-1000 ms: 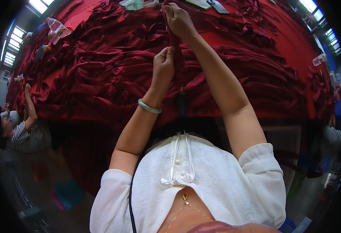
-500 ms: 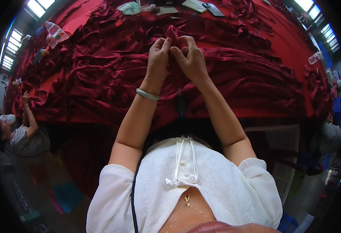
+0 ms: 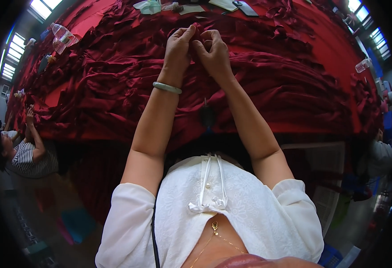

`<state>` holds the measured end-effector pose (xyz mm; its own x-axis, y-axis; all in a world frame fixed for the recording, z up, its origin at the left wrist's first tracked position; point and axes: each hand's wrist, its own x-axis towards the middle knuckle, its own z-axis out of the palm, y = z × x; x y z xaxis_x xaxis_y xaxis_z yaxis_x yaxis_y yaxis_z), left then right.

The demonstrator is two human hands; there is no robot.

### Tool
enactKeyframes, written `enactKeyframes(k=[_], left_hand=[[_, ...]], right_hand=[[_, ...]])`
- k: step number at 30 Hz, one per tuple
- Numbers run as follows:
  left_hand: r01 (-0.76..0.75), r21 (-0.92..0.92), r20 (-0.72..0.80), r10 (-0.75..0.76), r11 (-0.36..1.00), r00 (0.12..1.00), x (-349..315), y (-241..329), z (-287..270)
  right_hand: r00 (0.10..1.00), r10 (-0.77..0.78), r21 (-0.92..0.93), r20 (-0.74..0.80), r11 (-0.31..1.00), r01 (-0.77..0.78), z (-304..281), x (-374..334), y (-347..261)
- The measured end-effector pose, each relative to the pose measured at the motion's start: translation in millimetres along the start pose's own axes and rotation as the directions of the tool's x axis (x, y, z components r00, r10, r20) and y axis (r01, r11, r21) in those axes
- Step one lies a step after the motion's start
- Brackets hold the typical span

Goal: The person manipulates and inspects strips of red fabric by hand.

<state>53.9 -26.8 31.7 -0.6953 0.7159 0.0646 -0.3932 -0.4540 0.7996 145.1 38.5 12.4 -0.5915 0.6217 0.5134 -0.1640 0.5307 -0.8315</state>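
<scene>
A large heap of dark red fabric (image 3: 115, 85) covers the table in front of me, bunched into folds. My left hand (image 3: 178, 47), with a pale green bangle (image 3: 167, 88) on the wrist, pinches a fold of this fabric at the middle of the table. My right hand (image 3: 214, 53) is right beside it, fingers curled on the same fold, and the two hands touch. A small dark object (image 3: 206, 115) hangs below my forearms at the table's near edge.
At the far edge lie a teal item (image 3: 149, 6), papers (image 3: 191, 9) and a dark phone (image 3: 246, 7). Clear plastic bottles (image 3: 61, 36) stand far left, another container (image 3: 362, 65) far right. A person in a striped top (image 3: 31, 156) works at the left; another person (image 3: 381, 154) is at the right.
My right hand has pulled back from the far reach toward me, my left hand has moved up, and both have met on one fold of the red fabric.
</scene>
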Motion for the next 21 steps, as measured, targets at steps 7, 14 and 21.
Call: enactKeyframes(k=[7, 14, 21], left_hand=[[-0.062, -0.034, -0.037, 0.06, 0.998, 0.998, -25.2, -19.9, -14.5], [-0.065, -0.016, 0.003, 0.065, 0.998, 0.998, -5.1, -7.9, -11.4], [-0.107, -0.13, -0.145, 0.087, 0.986, 0.986, -44.4, -31.1, -6.2]], right_hand=[[0.994, -0.104, -0.04, -0.026, 0.994, 0.103, -6.5, -20.8, -11.2], [0.997, -0.043, -0.109, 0.058, 0.993, 0.049, -11.0, -7.9, -26.8], [0.988, -0.134, -0.064, 0.074, 0.988, 0.138, -11.3, -24.5, -20.5]])
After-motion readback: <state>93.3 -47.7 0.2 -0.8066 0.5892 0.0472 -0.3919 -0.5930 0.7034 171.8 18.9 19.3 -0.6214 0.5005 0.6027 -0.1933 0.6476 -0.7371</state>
